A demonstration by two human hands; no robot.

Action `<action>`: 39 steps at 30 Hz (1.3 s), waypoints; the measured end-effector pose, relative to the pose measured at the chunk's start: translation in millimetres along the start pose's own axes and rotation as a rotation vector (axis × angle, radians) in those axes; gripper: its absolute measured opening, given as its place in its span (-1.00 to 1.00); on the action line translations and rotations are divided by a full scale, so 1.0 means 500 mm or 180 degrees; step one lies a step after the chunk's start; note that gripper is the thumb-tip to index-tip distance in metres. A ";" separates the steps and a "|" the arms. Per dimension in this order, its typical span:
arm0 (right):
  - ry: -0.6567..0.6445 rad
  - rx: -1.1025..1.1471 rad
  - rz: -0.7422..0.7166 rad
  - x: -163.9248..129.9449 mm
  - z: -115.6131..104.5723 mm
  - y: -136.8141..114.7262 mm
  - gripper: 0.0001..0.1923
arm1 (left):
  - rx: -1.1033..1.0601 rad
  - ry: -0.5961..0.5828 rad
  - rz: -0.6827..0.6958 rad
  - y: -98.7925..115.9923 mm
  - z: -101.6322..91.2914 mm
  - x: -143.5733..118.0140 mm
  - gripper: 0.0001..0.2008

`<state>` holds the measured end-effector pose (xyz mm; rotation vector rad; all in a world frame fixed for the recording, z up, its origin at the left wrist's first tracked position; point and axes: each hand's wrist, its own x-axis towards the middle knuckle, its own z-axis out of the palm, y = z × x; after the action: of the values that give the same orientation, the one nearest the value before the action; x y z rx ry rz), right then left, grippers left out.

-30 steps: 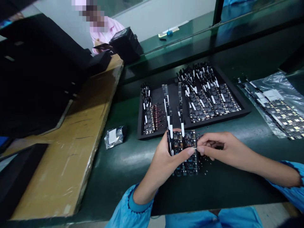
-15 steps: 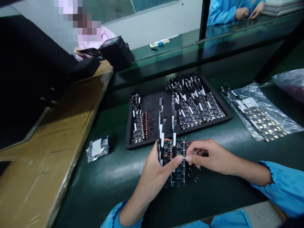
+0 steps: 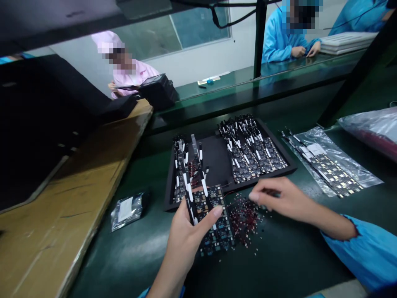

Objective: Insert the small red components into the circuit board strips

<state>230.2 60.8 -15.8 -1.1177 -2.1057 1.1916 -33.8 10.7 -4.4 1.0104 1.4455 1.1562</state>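
My left hand [image 3: 189, 231] holds a small black circuit board [image 3: 207, 203] with long black-and-white strips sticking up from it, thumb across its face. More boards [image 3: 218, 240] lie under it on the green mat. My right hand [image 3: 279, 198] has its fingers pinched together just right of a scatter of tiny red parts [image 3: 245, 217]; whether something is between the fingertips cannot be seen. Behind both hands a black tray [image 3: 217, 159] carries rows of the same boards at its left and right.
A clear bag of boards [image 3: 331, 169] lies to the right, a small silvery packet [image 3: 127, 209] to the left. A brown cardboard sheet [image 3: 62, 198] and black cases [image 3: 46, 120] fill the left side. People sit at the far bench.
My hands have come apart: the left moved left with the board, the right drew back to the right. The red parts beneath now show. The view tilted upward.
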 end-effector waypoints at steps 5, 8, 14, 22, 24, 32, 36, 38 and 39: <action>0.0279 -0.1632 -0.0141 0.032 -0.097 -0.024 -0.75 | -0.0113 0.0068 0.0379 -0.004 -0.010 0.006 -0.44; -0.0198 -0.2330 -0.0285 0.061 -0.117 -0.038 -0.77 | -0.0131 0.0013 0.0400 -0.007 -0.011 0.006 -0.42; -0.0768 -0.2682 -0.0478 0.109 -0.120 -0.067 -0.82 | -0.0267 0.0016 0.0363 -0.008 -0.010 0.005 -0.39; -0.0960 -0.3064 -0.0480 0.133 -0.114 -0.079 -0.84 | -0.0213 -0.0071 0.0405 -0.013 -0.014 0.007 -0.40; -0.0993 -0.3101 -0.0484 0.136 -0.113 -0.079 -0.83 | -0.0214 -0.0084 0.0415 -0.014 -0.014 0.008 -0.40; -0.1048 -0.3032 -0.0455 0.136 -0.123 -0.078 -0.78 | -0.0205 -0.0028 0.0392 -0.013 -0.013 0.007 -0.42; -0.1020 -0.2949 -0.0423 0.137 -0.123 -0.077 -0.80 | -0.0192 0.0021 0.0374 -0.013 -0.012 0.007 -0.40; -0.0996 -0.2895 -0.0418 0.138 -0.122 -0.074 -0.81 | -0.0193 0.0013 0.0382 -0.011 -0.011 0.006 -0.38; -0.0983 -0.2862 -0.0417 0.139 -0.123 -0.071 -0.82 | -0.0204 0.0007 0.0384 -0.010 -0.010 0.005 -0.38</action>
<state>220.5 137.3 46.7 -1.1411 -3.0248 0.3220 -39.2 11.6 -9.3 1.0636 1.3556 1.2829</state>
